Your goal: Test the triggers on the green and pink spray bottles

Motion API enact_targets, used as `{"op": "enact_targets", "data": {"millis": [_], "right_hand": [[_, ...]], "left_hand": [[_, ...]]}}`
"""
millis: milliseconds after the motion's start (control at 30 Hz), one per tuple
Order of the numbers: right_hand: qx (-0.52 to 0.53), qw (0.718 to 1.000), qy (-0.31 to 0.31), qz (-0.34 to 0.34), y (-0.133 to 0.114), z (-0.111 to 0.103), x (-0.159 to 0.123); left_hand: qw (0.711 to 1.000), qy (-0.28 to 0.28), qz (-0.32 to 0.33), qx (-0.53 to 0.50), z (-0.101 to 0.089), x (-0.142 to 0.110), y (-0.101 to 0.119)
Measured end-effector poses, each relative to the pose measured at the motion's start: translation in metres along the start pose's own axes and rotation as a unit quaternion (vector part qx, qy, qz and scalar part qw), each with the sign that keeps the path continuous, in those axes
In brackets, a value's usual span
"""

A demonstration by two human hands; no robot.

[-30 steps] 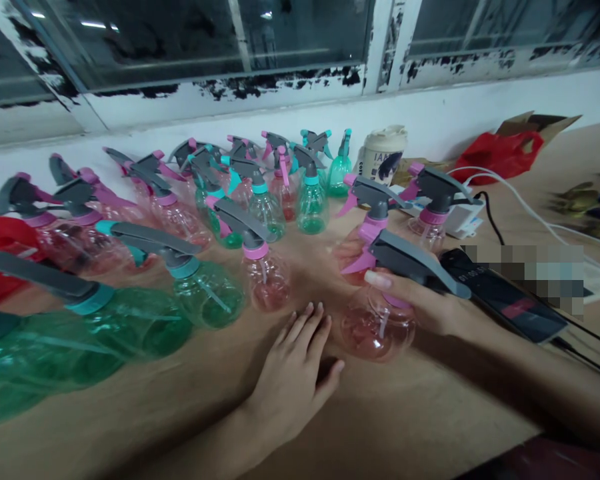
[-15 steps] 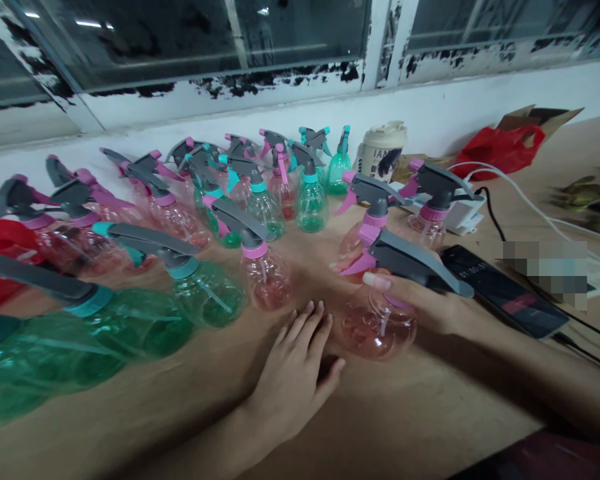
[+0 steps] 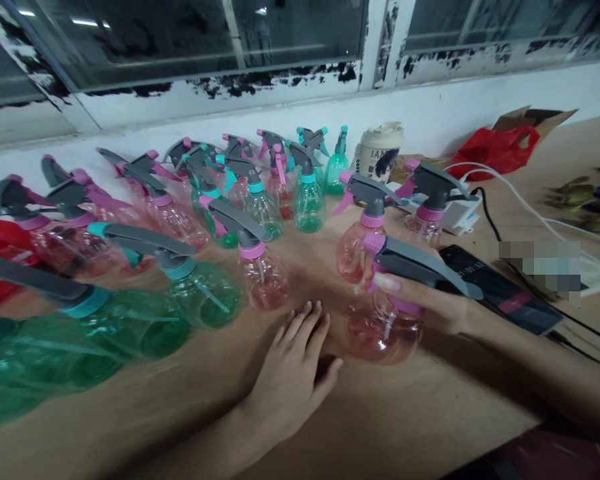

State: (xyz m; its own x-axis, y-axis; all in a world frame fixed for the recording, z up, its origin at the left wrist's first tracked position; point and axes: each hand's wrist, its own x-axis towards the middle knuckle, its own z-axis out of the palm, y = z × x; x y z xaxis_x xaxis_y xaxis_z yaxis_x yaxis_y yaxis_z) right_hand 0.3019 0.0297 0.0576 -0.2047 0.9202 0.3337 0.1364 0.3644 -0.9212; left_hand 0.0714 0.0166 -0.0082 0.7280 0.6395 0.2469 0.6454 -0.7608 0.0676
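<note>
My right hand (image 3: 425,297) is wrapped around the neck of a clear pink spray bottle (image 3: 383,337), under its grey and pink spray head. The thumb lies across the near side, and the other fingers are partly hidden around the pink trigger. This bottle looks upright, low over or on the table. My left hand (image 3: 297,367) lies flat on the wooden table (image 3: 380,427), fingers stretched out, holding nothing. Just beyond its fingertips stands another pink spray bottle (image 3: 265,277). Behind the held bottle are a pink bottle (image 3: 357,253) and a further pink-collared one (image 3: 425,223).
Green spray bottles (image 3: 205,293) and several pink ones (image 3: 175,220) crowd the left and back. A paper cup (image 3: 379,153) stands near the wall. To the right are a phone (image 3: 500,290), cables, a white box (image 3: 457,210) and a red bag (image 3: 497,153).
The held bottle has shifted slightly right and toward me. Its pink trigger, which stuck out before, now sits closer to the neck under my right fingers. My left hand stays put.
</note>
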Motion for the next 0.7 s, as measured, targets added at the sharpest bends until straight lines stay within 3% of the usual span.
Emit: {"op": "enact_targets", "data": {"millis": [233,400,533,700], "right_hand": [[0.091,0.996,-0.014,-0.005,-0.003,0.009,0.003],[0.092,0.993,-0.034,0.059,0.014,0.008,-0.003],[0.052,0.997,0.014,0.050,0.018,0.005,-0.003],[-0.012,0.998,0.061,-0.001,-0.004,0.011,0.006]], "left_hand": [[1.000,-0.003,0.002,0.001,0.001,0.000,-0.001],[1.000,-0.004,0.003,0.004,0.001,-0.001,-0.001],[1.000,-0.002,0.003,0.003,0.001,-0.001,-0.001],[1.000,0.000,0.005,0.006,0.002,0.000,-0.001]]}}
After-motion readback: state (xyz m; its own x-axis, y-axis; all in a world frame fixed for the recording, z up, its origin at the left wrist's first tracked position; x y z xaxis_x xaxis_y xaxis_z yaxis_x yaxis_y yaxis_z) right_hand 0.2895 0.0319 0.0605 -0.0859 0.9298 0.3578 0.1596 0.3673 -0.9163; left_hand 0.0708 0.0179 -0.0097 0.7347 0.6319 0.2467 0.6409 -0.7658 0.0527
